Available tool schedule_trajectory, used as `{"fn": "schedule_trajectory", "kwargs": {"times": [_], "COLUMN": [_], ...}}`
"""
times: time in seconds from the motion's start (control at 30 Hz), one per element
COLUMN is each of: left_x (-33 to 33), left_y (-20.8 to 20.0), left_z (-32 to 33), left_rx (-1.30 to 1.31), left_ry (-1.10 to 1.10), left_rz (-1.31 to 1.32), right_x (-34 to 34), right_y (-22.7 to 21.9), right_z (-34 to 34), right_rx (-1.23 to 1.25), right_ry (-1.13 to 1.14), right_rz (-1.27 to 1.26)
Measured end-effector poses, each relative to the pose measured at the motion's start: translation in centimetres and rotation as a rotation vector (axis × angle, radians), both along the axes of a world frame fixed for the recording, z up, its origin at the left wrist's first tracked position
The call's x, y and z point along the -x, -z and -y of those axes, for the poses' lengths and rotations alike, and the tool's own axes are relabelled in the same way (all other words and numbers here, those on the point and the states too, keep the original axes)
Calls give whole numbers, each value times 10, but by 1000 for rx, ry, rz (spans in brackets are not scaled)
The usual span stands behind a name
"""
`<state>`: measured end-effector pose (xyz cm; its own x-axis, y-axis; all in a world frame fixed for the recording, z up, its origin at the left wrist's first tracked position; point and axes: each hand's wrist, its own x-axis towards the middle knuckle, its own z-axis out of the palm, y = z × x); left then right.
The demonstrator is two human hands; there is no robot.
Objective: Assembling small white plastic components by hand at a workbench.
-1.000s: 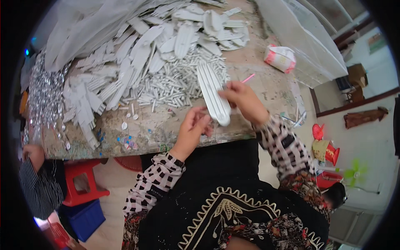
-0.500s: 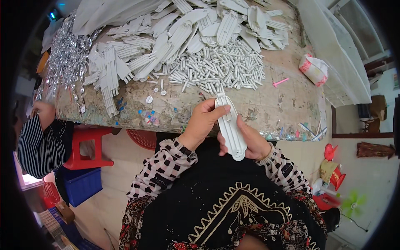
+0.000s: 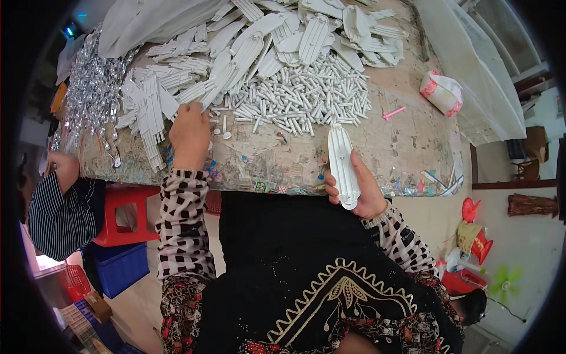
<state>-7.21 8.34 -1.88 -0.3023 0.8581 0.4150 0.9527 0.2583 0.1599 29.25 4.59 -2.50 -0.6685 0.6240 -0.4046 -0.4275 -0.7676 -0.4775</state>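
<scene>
My right hand (image 3: 367, 187) is closed around a long white plastic piece (image 3: 343, 168) with rounded ends and lengthwise ribs. The piece stands nearly upright in the hand, over the table's front edge. My left hand (image 3: 190, 137) is over the table at the left, its fingers bent and together at the edge of a heap of white ribbed plastic strips (image 3: 154, 109). Its fingertips are partly hidden, so what they pinch, if anything, does not show. Many short white pegs (image 3: 306, 94) lie in a pile between and beyond my hands.
Larger white oval plastic pieces (image 3: 313, 38) are heaped at the back. Shiny silver strands (image 3: 94, 82) hang at the far left. A pink-and-white roll (image 3: 441, 93) and a pink stick (image 3: 394, 112) lie to the right. Another person's arm (image 3: 63, 168) and a red stool (image 3: 127, 218) are at left.
My left hand has let go of the white plastic piece and moved left to the strip heap. My right hand keeps hold of the piece, which has shifted slightly right.
</scene>
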Motion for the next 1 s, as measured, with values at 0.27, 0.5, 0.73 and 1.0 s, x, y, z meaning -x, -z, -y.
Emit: {"fn": "schedule_trajectory", "kwargs": {"times": [0.27,0.5,0.73,1.0], "left_x": [-24,29,39,-17], "left_y": [-16,-17,-48,-114], "left_z": [8,-30,-35,-4], "left_rx": [55,4,52,-466], "left_ry": [194,168,342,540], "left_rz": [172,-360,-328,522], "right_x": [-3,-4,-7,-7], "right_y": [8,7,14,9], "right_z": [-3,-2,-2,-4], "right_rx": [-10,-6,-24,-18], "right_ry": [4,-41,-43,-65], "right_rz": [-9,-36,-41,-56]}}
